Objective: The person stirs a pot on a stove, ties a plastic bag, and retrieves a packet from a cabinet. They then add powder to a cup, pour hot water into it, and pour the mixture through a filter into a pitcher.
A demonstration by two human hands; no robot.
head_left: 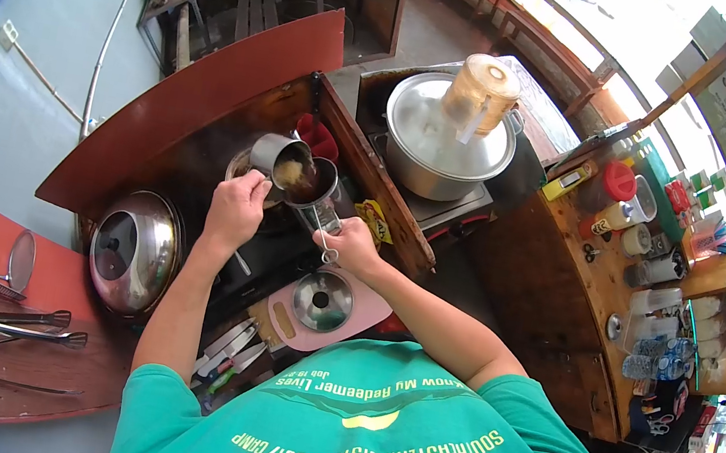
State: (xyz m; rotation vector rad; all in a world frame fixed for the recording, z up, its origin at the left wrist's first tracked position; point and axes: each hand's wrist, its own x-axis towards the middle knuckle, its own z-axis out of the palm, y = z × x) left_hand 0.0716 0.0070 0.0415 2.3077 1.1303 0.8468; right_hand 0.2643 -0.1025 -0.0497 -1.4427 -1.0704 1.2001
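Note:
My left hand (238, 206) is closed around the handle of a small metal mug (268, 153), tipped to the right. Brown liquid with pale foam (299, 179) runs from its lip toward a tall metal pitcher (323, 191). My right hand (350, 246) grips that pitcher by its wire-like handle, keeping it tilted below the mug. Behind the two vessels stands a red plastic container (318, 137). A yellow packet (375, 220) lies just right of the pitcher. Nearer to me, a round metal lid (322, 300) rests on a pink cutting board (278, 320).
A large lidded pot (440, 158) with a plastic canister (481, 93) on top stands on the right. Knives (228, 353) lie by the board. At left are a domed metal lid (134, 252) and hanging tongs (20, 325). Jars and bottles crowd a wooden counter (564, 284).

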